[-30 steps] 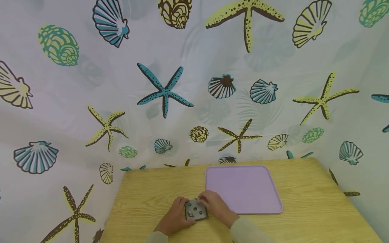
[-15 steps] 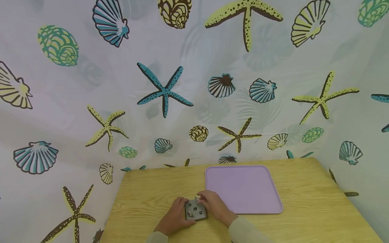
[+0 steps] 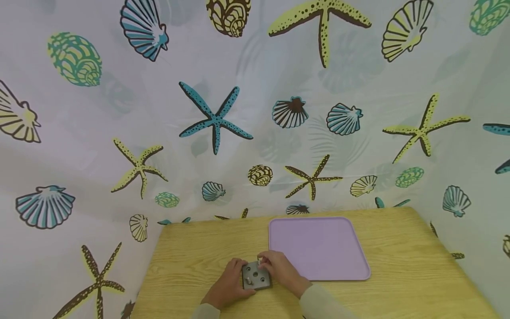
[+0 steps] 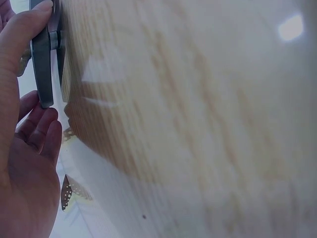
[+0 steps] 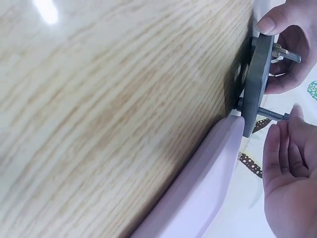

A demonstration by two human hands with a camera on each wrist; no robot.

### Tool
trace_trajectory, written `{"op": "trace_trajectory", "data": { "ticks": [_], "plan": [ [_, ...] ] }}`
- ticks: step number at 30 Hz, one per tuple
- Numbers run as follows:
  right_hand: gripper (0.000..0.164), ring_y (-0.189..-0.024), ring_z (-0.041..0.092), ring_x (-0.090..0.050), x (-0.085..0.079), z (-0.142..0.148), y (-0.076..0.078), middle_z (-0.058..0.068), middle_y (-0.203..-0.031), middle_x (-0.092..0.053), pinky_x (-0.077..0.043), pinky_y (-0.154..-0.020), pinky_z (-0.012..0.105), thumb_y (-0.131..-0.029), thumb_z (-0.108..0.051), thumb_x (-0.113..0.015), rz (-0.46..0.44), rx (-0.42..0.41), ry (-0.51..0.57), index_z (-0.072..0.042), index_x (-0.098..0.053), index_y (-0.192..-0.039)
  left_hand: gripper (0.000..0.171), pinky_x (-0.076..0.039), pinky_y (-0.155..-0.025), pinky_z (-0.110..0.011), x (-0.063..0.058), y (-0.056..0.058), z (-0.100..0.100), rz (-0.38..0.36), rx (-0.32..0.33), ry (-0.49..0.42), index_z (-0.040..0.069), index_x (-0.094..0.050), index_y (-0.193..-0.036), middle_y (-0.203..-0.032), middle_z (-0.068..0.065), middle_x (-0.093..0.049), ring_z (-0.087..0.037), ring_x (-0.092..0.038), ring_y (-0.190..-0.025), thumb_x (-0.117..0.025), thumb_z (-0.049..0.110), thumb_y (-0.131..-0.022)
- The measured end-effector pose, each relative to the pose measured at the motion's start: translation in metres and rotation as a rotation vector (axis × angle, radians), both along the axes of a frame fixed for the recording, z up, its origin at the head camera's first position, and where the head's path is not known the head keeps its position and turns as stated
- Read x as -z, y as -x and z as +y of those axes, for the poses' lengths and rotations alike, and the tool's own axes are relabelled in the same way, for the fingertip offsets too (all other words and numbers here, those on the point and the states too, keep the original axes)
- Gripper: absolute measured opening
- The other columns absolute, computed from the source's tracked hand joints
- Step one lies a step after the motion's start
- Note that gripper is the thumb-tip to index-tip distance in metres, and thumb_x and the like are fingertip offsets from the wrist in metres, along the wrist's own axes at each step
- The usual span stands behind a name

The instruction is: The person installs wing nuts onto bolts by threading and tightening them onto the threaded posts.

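A grey square metal plate (image 3: 255, 275) with round holes stands just above the wooden table in the head view. My left hand (image 3: 230, 282) grips its left side, with the thumb at the near edge and fingers at the far corner. Two threaded bolts rise through the plate, their heads underneath. One bolt (image 5: 295, 57) carries a winged metal nut close to the plate. At the tip of the other bolt (image 5: 270, 114), my right hand (image 5: 293, 168) pinches a small metal nut, mostly hidden by the fingertips. In the left wrist view the plate (image 4: 43, 69) is edge-on beside the thumb.
A shallow lilac tray (image 3: 318, 248) lies right of the plate, its near left corner close to the right hand. The wooden table (image 3: 191, 248) meets a shell-and-starfish patterned cloth (image 3: 239, 168) at the back and sides.
My right fingertips shift slightly around the top of the far bolt, and the bit of metal showing between them changes angle. The left hand and plate stay put.
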State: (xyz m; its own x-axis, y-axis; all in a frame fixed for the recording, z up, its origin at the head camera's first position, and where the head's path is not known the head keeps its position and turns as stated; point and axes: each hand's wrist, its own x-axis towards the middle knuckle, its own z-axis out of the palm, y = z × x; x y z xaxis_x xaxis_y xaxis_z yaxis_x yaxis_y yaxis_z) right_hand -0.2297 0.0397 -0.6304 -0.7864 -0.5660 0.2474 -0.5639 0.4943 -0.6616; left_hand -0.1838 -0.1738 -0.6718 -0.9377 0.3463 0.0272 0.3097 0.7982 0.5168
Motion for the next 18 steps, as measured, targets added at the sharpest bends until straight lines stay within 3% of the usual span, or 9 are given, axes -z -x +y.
{"op": "trace_trajectory", "data": {
  "ticks": [10, 18],
  "plan": [
    [0.035, -0.081, 0.008, -0.054, 0.0019, 0.0003, 0.0045, -0.001, -0.091, -0.057, -0.048, -0.070, 0.023, -0.077, -0.016, -0.073, -0.001, 0.041, 0.043, -0.005, -0.062, -0.108, 0.084, -0.041, -0.094, -0.038, -0.0034, -0.0003, 0.0027, -0.017, -0.016, -0.018, 0.011, -0.043, -0.130, -0.122, 0.000, -0.039, -0.012, -0.043, -0.107, -0.067, 0.065, -0.070],
    [0.033, -0.086, 0.015, -0.058, 0.0007, -0.0001, 0.0102, 0.008, -0.099, -0.061, -0.049, -0.073, 0.024, -0.080, -0.015, -0.071, -0.088, -0.031, 0.077, -0.003, -0.062, -0.109, 0.085, -0.041, -0.094, -0.038, -0.0027, 0.0024, 0.0039, -0.020, -0.026, -0.015, 0.011, -0.042, -0.130, -0.123, -0.001, -0.039, -0.012, -0.043, -0.109, -0.066, 0.066, -0.069]
  ]
}}
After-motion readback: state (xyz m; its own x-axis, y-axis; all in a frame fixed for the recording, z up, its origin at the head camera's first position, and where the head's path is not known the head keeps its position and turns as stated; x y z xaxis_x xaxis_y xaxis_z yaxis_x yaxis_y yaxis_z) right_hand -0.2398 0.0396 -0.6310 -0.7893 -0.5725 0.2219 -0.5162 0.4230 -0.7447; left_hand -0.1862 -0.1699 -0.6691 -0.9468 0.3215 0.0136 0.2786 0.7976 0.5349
